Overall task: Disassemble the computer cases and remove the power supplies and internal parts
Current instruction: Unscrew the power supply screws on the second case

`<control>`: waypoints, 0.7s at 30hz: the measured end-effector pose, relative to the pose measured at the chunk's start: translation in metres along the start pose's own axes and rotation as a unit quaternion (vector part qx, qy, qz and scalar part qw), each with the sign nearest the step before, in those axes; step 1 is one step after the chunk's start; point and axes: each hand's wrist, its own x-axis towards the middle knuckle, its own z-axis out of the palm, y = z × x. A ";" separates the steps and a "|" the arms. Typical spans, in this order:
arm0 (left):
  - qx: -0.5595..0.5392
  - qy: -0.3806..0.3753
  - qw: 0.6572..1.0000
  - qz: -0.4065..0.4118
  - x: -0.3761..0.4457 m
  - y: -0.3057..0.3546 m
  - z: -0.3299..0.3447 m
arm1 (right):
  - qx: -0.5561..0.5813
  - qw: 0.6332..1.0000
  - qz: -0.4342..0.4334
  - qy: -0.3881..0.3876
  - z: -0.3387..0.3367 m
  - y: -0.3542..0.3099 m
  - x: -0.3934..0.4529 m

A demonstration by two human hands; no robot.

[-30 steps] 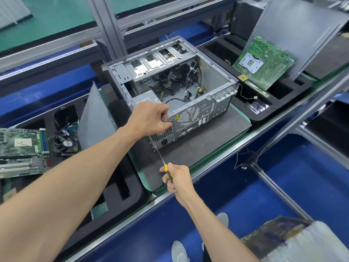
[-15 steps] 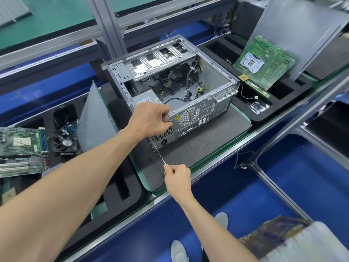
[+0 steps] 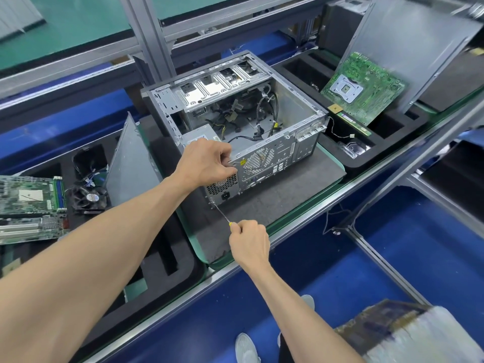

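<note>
Left hand [image 3: 207, 161] grips the computer case [image 3: 262, 132] rear edge, fingers curled. Right hand [image 3: 250, 243] at 6 o'clock, fingers clamped on the screwdriver [image 3: 222, 214], tip at the case's lower corner.

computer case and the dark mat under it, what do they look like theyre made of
Computer case: apparently bare sheet metal, dull grey, with punched vent holes and folded edges. Mat: probably foam or felt, dark grey, matte and slightly fuzzy, with no glare.

One head-worn camera looks forward and steeply down. It sits close above the conveyor bench's [image 3: 309, 226] near edge.
</note>
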 end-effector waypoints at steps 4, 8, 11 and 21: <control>0.002 -0.006 1.000 0.002 0.000 0.002 -0.002 | 0.049 0.999 -0.008 0.003 0.005 0.002 -0.007; 0.006 -0.006 1.000 0.004 -0.001 0.003 -0.003 | 0.118 0.991 0.023 -0.063 0.010 -0.001 -0.006; 0.006 -0.002 1.000 0.004 -0.003 0.004 -0.002 | 0.327 0.913 0.153 -0.191 -0.001 0.000 0.005; -0.040 0.030 0.999 0.001 -0.006 0.004 -0.001 | -0.125 0.986 -0.109 0.006 0.026 -0.004 -0.011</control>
